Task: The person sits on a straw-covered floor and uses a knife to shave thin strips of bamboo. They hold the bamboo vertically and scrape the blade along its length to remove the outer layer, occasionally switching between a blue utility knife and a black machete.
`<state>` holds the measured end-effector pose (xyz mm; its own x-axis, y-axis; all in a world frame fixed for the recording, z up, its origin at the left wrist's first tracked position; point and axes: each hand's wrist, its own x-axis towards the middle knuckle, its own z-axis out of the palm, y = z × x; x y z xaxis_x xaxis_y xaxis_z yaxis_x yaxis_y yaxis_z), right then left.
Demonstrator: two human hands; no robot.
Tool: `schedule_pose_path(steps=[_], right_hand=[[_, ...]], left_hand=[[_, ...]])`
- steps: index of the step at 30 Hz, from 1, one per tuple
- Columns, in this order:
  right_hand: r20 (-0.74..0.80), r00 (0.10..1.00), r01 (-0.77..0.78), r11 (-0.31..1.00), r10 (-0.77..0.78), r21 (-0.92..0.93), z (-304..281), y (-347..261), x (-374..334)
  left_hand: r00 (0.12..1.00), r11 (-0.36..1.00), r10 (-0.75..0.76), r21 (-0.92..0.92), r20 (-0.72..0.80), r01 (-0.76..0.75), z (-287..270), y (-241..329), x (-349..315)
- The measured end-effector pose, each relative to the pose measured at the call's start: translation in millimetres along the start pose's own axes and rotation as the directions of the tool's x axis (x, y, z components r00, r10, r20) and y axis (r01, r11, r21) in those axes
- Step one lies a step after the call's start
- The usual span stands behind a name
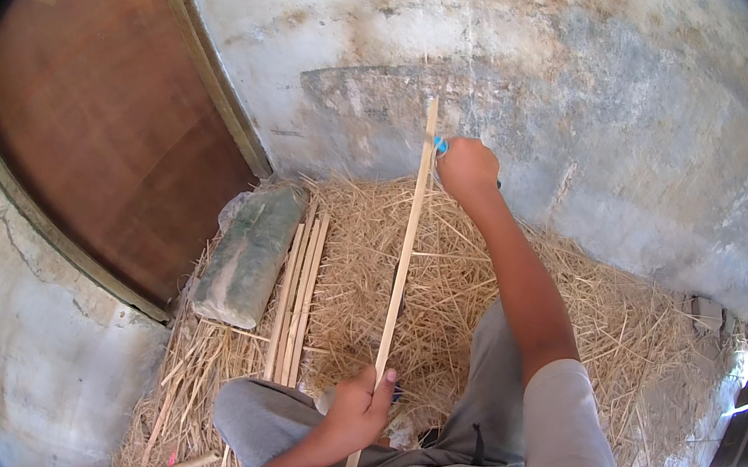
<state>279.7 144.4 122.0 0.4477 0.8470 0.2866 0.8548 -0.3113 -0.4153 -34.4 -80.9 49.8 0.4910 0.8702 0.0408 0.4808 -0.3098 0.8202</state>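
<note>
A long, thin, pale wooden strip, perhaps bamboo, slants upright from my lap toward the wall. My left hand is closed round its lower part, thumb on top. Near its far end my right hand, arm stretched out, is closed on a small tool with a blue part. The blue part lies right beside the strip's edge. My fist hides most of this tool, so its kind does not show; a dark bit sticks out behind the hand.
Several similar strips lie on the straw at left, beside a greenish-grey block-like bundle. A brown door panel stands at far left. Ahead rises a stained wall. A brick-like block sits at right.
</note>
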Motion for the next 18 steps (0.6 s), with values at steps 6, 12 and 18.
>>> schedule_pose_path(steps=[6,12,18], right_hand=[[-0.133,0.929,-0.337,0.939,0.344,0.07,-0.3,68.4,37.6],[-0.155,0.955,-0.223,0.957,0.253,0.187,13.9,130.4,14.9],[-0.012,0.995,0.102,0.965,-0.102,0.242,6.1,32.8,-35.6]], left_hand=[[0.994,0.999,0.038,0.021,0.102,-0.041,7.7,3.3,-17.9],[1.0,1.0,-0.017,0.005,-0.002,0.017,-5.7,9.4,-23.3],[0.993,0.997,-0.048,0.048,-0.106,0.053,-7.0,-13.5,17.4]])
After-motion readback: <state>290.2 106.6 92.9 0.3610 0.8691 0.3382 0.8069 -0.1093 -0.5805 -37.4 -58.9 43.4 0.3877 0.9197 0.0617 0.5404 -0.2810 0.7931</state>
